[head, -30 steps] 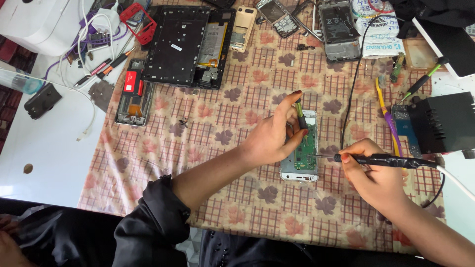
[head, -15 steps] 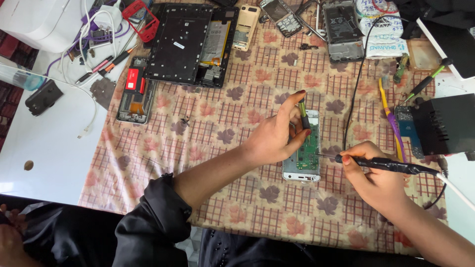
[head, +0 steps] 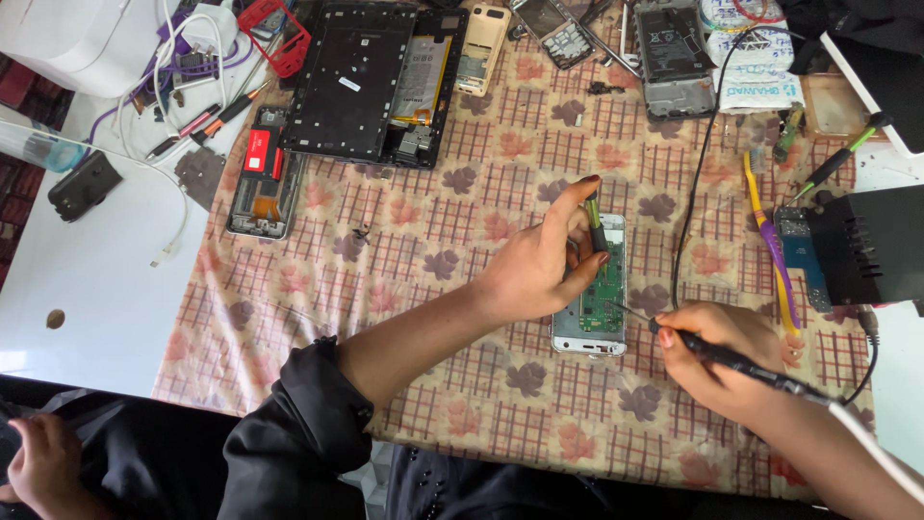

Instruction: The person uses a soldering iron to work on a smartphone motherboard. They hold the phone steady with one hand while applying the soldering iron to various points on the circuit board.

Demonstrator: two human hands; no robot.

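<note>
Bright, even daylight across the whole patterned cloth [head: 423,260], shadows soft and short. Sharp in the middle, a little bending at the edges.

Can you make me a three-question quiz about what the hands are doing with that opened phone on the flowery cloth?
1. Where does the soldering iron tip touch?
A. the green circuit board
B. the black box
C. the yellow toothbrush

2. What colour is the cable running up the tablecloth?
A. red
B. black
C. white

3. What is the left hand doing?
A. lying flat
B. pinching a thin tool over the opened phone
C. holding a cup

Answers: 1 A, the tip meets the board. 2 B, it is dark. 3 B, fingers grip it; the right hand holds the iron.
</note>
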